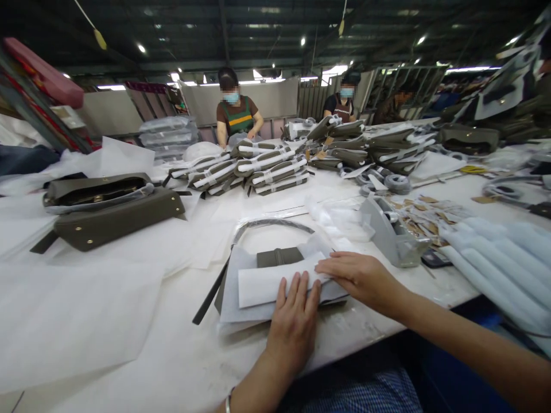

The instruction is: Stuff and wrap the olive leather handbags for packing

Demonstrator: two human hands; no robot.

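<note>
An olive-green handbag (279, 257) lies before me, mostly covered by white tissue paper (235, 287). Across it rests a white foam strip (258, 285). My left hand (295, 318) presses on the strip's lower edge, its fingers stretched out and slightly apart. At the strip's right end, my right hand (364, 279) lies with fingers extended over the paper; its fingertips touch the strip. Behind the bag arches its wrapped handle (271, 222), and a dark strap (210, 292) sticks out to the left. Most of the bag's body is hidden under the paper.
A grey tape dispenser (394, 232) stands right of the bag. Another olive handbag (116, 218) lies at left, near white paper sheets (77, 321). Wrapped bags (271, 166) are piled behind. Foam rolls (503, 264) lie at right. Co-workers (239, 115) stand across the table.
</note>
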